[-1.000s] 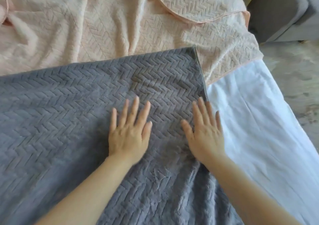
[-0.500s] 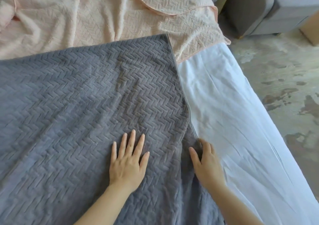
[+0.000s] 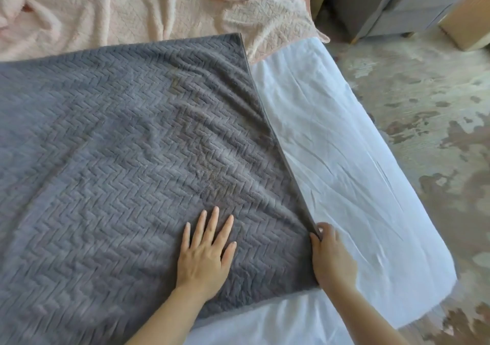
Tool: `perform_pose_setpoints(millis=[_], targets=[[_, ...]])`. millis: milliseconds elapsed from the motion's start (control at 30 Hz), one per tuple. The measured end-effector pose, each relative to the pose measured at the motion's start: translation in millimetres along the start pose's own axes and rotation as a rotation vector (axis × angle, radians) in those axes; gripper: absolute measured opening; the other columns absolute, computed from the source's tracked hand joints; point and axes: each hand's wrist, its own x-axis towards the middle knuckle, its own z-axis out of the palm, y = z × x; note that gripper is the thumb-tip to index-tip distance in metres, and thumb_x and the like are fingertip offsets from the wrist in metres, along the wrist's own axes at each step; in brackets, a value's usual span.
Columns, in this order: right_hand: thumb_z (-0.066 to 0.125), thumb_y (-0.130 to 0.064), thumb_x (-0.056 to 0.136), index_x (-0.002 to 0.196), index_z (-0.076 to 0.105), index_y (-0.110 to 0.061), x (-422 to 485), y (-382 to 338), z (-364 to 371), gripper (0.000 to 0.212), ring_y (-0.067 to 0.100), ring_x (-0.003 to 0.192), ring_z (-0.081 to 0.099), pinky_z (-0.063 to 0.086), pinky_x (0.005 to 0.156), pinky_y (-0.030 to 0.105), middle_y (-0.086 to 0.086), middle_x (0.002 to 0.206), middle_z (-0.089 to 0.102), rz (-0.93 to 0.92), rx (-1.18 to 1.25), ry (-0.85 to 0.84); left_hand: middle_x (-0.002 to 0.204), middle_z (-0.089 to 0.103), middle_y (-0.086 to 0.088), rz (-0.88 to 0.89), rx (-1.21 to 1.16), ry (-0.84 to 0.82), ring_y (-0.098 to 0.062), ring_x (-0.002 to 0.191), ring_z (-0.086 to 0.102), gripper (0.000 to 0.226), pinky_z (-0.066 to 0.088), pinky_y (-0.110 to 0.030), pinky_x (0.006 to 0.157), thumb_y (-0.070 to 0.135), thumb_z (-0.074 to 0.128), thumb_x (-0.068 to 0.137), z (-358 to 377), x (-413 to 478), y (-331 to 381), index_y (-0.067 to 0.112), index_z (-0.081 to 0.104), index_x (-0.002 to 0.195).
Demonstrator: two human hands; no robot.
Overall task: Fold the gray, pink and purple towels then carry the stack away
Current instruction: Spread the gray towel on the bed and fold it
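One gray herringbone-textured plush towel (image 3: 132,138) lies spread on the white-sheeted bed (image 3: 344,164), a crumpled pink herringbone towel (image 3: 127,8) beyond it. The left hand (image 3: 204,254) presses flat, fingers straight; the right hand (image 3: 331,258) pinches the right hem. Best pull that hem taut before folding over.

The scene is taken by a single wide-angle camera worn on the head, aimed forward and steeply down. The bed (image 3: 344,132) is viewed from close above and fills most of the frame. Both forearms are taken in from the lower edge, with the left hand (image 3: 205,257) and right hand (image 3: 331,257) set low in the frame at the gray towel (image 3: 119,146). The floor (image 3: 424,93) is caught along the right side, and the pink towel (image 3: 132,13) across the top.
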Motion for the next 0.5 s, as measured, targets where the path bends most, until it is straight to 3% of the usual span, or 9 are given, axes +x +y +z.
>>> perform_pose_setpoints(millis=[100, 200, 267, 367, 500], targets=[[0.042, -0.037, 0.095, 0.141, 0.029, -0.029, -8.1, -22.8, 3.0, 0.048, 0.022, 0.134, 0.027, 0.026, 0.108, 0.038, -0.005, 0.149, 0.027, -0.175, -0.050, 0.128, 0.156, 0.023, 0.000, -0.036, 0.021, -0.032, -0.026, 0.144, 0.022, 0.057, 0.008, -0.047, 0.113, 0.052, 0.016, 0.095, -4.5, -32.8, -14.5, 0.032, 0.026, 0.147], [0.048, -0.038, 0.094, 0.146, 0.031, -0.025, -33.9, -62.1, 16.3, 0.056, 0.021, 0.144, 0.021, 0.022, 0.113, 0.039, -0.004, 0.155, 0.026, -0.536, -0.062, 0.135, 0.149, 0.041, -0.003, -0.108, 0.041, -0.071, -0.028, 0.136, 0.040, 0.058, 0.017, -0.047, 0.109, 0.051, 0.013, 0.097, -8.8, -70.6, -40.9, 0.028, 0.044, 0.141], [0.041, -0.044, 0.097, 0.149, 0.024, -0.030, -54.8, -86.2, 35.4, 0.057, 0.017, 0.147, 0.010, 0.012, 0.115, 0.035, -0.009, 0.158, 0.015, -0.712, -0.095, 0.049, 0.146, 0.044, -0.003, -0.169, 0.030, -0.087, -0.028, 0.134, 0.043, 0.062, 0.018, -0.047, 0.108, 0.051, 0.008, 0.098, -11.5, -95.3, -62.5, 0.027, 0.048, 0.138], [0.017, -0.056, 0.097, 0.149, 0.002, -0.041, -76.0, -93.1, 68.4, 0.057, 0.010, 0.145, -0.013, -0.007, 0.117, 0.032, -0.017, 0.157, -0.006, -0.717, -0.206, -0.089, 0.145, 0.046, -0.003, -0.259, 0.002, -0.083, -0.028, 0.133, 0.045, 0.066, 0.021, -0.048, 0.108, 0.053, 0.005, 0.097, -10.9, -128.6, -99.2, 0.027, 0.050, 0.137], [0.008, -0.057, 0.094, 0.150, 0.005, -0.040, -94.7, -73.2, 85.2, 0.058, 0.010, 0.146, -0.009, -0.005, 0.119, 0.034, -0.015, 0.159, -0.001, -0.633, -0.356, -0.059, 0.151, 0.036, 0.000, -0.415, -0.039, -0.040, -0.024, 0.139, 0.035, 0.074, 0.026, -0.052, 0.111, 0.060, -0.004, 0.092, -1.1, -178.6, -159.8, 0.030, 0.040, 0.142]])
